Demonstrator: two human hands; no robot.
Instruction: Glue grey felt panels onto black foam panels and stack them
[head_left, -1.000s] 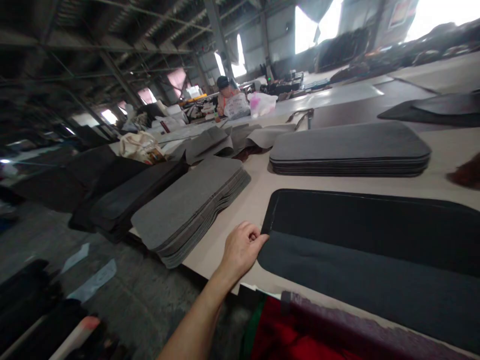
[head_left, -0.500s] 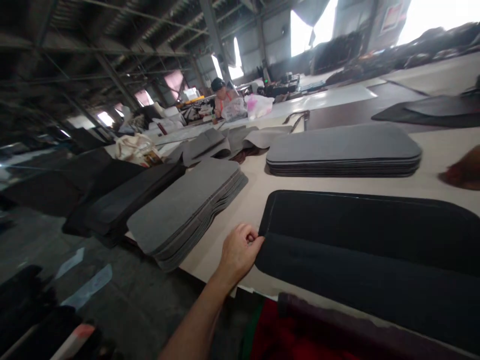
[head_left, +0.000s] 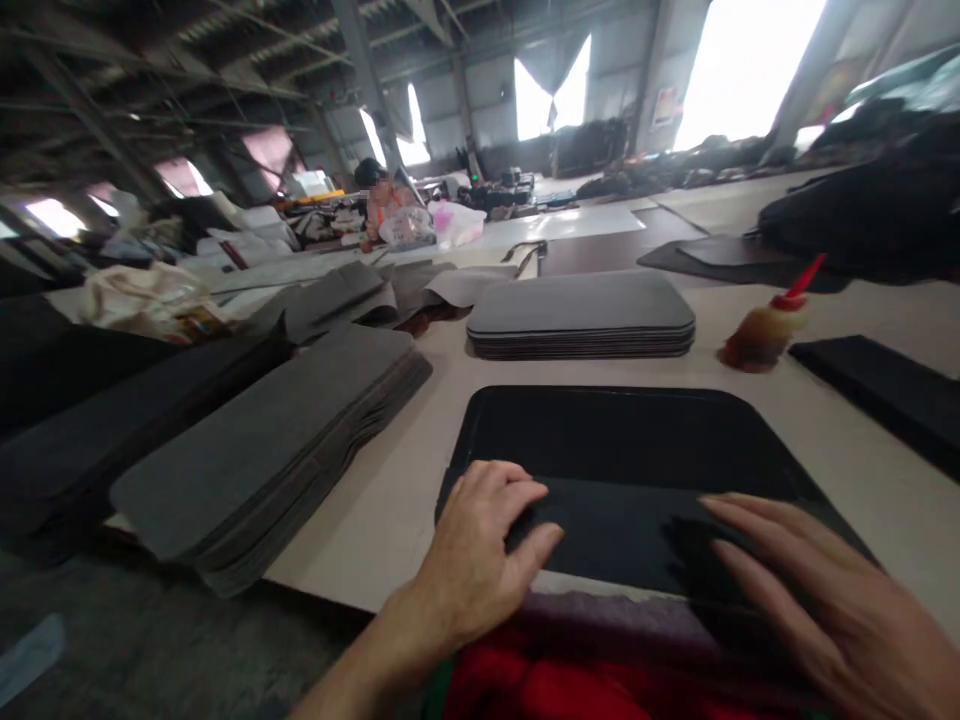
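Observation:
A black rounded sheet lies flat on the table in front of me, with a slightly lighter strip across its near half. My left hand rests on the left end of that strip, fingers bent and apart, gripping nothing. Over the right part of the strip is my right hand, its fingers stretched out and its shadow falling below; whether it touches cannot be told. Behind the sheet sits a neat stack of grey rounded panels. A squeeze bottle with a red nozzle and brown contents stands to the right, blurred.
Another stack of grey panels lies at the left table edge, beside dark sheets. A black folded stack is at right. Loose grey pieces lie farther back. A person sits at the far side.
My view has turned right. My left hand has moved from the sheet's left edge onto the strip, its pinch loosened. My right hand has come in over the strip, and the bottle now shows.

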